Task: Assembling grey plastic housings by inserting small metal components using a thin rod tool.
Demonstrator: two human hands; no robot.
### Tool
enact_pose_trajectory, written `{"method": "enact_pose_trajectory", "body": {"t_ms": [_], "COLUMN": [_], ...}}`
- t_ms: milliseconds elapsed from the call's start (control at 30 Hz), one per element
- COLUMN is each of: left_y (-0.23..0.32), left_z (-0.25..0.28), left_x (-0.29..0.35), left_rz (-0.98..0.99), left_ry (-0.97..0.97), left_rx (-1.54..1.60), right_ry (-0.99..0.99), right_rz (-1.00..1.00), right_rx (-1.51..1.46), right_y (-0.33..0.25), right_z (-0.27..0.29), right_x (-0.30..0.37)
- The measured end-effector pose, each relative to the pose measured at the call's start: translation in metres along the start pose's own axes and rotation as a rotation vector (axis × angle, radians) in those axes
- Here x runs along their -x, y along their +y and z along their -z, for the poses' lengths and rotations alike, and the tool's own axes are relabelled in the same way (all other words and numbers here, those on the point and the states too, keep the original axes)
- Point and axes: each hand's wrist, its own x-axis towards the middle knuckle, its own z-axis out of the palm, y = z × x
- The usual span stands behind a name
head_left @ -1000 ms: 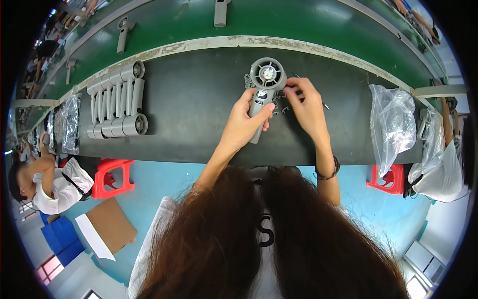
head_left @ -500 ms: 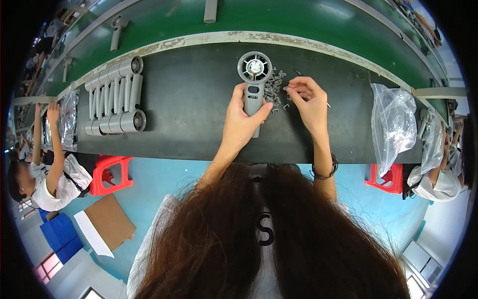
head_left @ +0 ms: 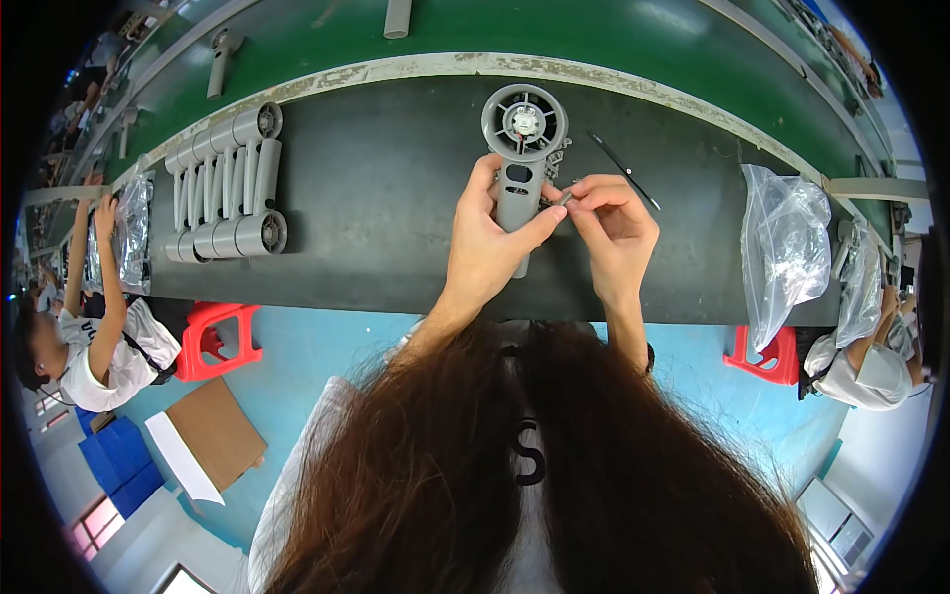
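Bare dark bench top (head_left: 386,198) lay open between the stacked grey plastic fan housings (head_left: 223,183) and the left hand (head_left: 485,247); clear plastic bag (head_left: 782,247) blocked the far right

Bright, even overhead light, no hard shadows. Mild glare on the clear plastic bag (head_left: 787,238) and the green conveyor belt (head_left: 614,35). Heavy fisheye: the bench edge (head_left: 396,69) bows, black vignette around the rim. Centre sharp, edges soft, smeared.
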Motion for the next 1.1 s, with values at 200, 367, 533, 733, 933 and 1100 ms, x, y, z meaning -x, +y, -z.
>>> {"method": "enact_pose_trajectory", "body": {"t_ms": [200, 367, 533, 733, 933, 1100], "left_y": [-0.002, 0.000, 0.001, -0.001, 0.003, -0.004], "left_z": [-0.006, -0.008, -0.009, -0.008, -0.012, -0.011], "left_x": [0.004, 0.006, 0.008, 0.007, 0.011, 0.014], "left_rz": [-0.156, -0.173, -0.141, -0.041, 0.002, 0.006], "left_ry": [0.052, 0.070, 0.066, 0.040, 0.029, -0.036], "left_rx": [-0.065, -0.121, -0.136, -0.122, -0.114, -0.037], "right_ry": [0.040, 0.012, -0.074, 0.023, 0.062, -0.012], "right_rz": [0.006, -0.022, -0.013, -0.052, -0.071, 0.092], "right_rx": [0.003, 0.176, 0.409, 0.313, 0.254, 0.332], "right_y": [-0.005, -0.020, -0.028, -0.025, -0.022, -0.037], "right_z": [-0.001, -0.005, 0.008, 0.018, 0.017, -0.001], "right_x": [0.007, 0.002, 0.002, 0.004, 0.006, 0.002]}}
